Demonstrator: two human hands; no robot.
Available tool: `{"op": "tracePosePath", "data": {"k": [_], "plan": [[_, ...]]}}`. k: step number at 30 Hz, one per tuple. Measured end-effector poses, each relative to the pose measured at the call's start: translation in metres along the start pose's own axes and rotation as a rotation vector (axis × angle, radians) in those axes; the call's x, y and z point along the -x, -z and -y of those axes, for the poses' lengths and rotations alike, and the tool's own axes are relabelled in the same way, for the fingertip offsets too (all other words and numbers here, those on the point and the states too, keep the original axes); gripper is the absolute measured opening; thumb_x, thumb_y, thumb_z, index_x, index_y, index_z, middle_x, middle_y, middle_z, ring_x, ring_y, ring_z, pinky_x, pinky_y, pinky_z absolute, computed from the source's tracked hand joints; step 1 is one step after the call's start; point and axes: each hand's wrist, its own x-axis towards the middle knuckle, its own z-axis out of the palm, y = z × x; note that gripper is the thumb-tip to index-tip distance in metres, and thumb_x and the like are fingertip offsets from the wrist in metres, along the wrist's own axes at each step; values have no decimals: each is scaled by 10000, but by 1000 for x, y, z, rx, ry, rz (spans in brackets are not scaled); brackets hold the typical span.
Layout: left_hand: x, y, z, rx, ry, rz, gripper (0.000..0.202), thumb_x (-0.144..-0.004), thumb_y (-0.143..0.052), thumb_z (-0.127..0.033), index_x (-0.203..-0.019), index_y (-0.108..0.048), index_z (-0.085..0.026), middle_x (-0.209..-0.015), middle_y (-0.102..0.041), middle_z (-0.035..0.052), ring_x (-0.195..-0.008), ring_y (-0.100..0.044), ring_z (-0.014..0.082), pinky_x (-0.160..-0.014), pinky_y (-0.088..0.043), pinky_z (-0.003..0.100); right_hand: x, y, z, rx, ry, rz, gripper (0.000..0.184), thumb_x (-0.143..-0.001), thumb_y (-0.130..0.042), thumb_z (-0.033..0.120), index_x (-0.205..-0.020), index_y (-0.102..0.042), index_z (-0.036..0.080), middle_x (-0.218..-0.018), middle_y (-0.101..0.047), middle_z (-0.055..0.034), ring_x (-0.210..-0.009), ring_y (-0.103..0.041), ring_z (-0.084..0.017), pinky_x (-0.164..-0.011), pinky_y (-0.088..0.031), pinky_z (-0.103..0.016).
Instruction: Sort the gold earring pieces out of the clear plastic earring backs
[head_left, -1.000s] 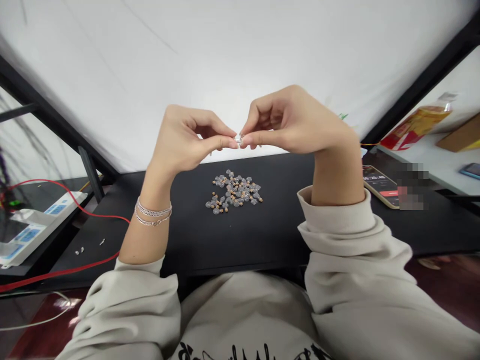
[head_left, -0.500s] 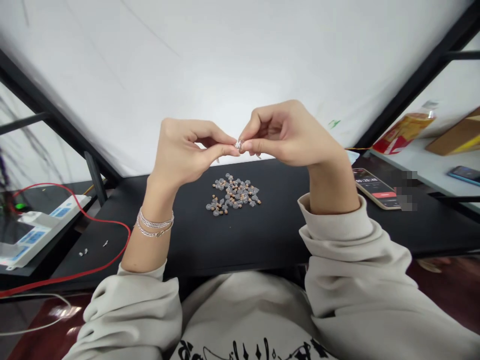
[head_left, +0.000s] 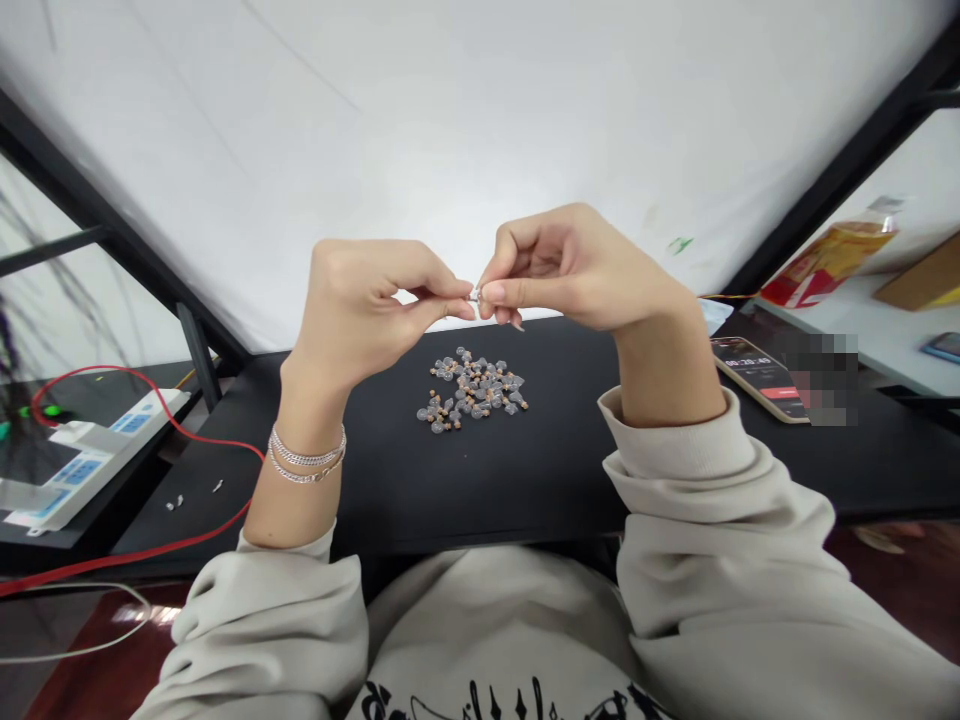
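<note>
Tiny silvery piece (head_left: 475,295), pinched in mid-air between the fingertips of curled left hand (head_left: 360,295) and curled right hand (head_left: 562,270), a grip suited to something so small. Below, on matte black tabletop (head_left: 375,490), heap of clear glass bulbs with tan caps (head_left: 471,388), within easy reach.

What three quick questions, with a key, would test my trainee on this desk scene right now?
1. True or false: the silver bracelets are on the left wrist.
2. Fill the gap: the phone lies to the ___ of the pile of small glassy beads.
3. What do the left hand and right hand pinch between them? A. a small silvery piece B. the red cable C. the phone

Key: 1 true; 2 right; 3 A.
</note>
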Motion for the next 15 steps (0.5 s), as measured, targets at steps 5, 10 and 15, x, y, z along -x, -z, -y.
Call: {"op": "tracePosePath", "data": {"k": [5, 10, 15], "plan": [[-2, 1, 1, -27, -41, -1, 160, -789, -779, -439, -738, -749, -291, -758, -744, -12, -750, -718, 186, -651, -559, 294, -1, -2, 0, -56, -18, -12, 321, -762, -813, 377, -761, -622, 119, -712, -695, -42, -602, -612, -94, -554, -524, -208], [-3, 1, -1, 12, -46, -23, 136, -755, -812, -423, -761, -767, -294, -760, -752, -16, -698, -713, 165, -617, -559, 267, -1, -3, 0, -33, 4, -8, 294, -753, -822, 351, -772, -626, 132, -725, -697, -30, -631, -614, -92, -578, -527, -202], [-3, 0, -2, 34, -145, -64, 84, -746, -824, -202, -764, -789, -275, -738, -753, -27, -649, -695, 127, -571, -558, 241, 2, -6, 6, 18, 33, -33, 238, -781, -797, 303, -771, -624, 140, -741, -699, -29, -642, -615, -90, -583, -516, -201]]}}
